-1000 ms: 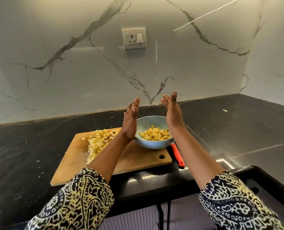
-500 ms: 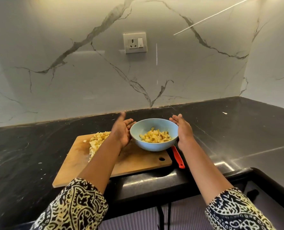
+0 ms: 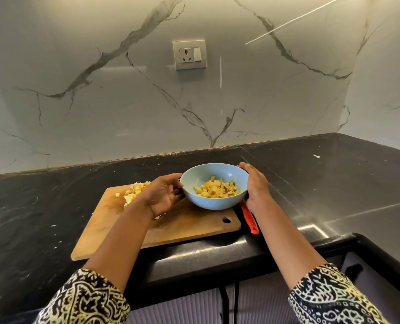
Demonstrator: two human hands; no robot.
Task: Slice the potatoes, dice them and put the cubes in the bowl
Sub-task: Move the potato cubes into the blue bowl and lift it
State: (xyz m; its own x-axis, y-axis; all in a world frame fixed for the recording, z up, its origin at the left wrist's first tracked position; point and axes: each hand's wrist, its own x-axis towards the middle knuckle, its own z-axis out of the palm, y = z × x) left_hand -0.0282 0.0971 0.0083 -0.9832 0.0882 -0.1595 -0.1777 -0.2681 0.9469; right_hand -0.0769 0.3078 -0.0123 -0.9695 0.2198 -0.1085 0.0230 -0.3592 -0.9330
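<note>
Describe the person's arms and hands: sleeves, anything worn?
Left hand and right hand are bare: no gloves, rings or watch visible. Left sleeve: black with cream-yellow paisley swirls. Right sleeve: same style of print, black with white and pale yellow.

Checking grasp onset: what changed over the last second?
Both hands came down from above the bowl and took hold of it: the left hand cups its left side, the right hand its right rim. The bowl, the cubes in it, the pile on the cutting board and the red knife handle stayed put.

Loose black sleeves (image 3: 84, 298) with cream-yellow paisley print, forearms bare below them.
</note>
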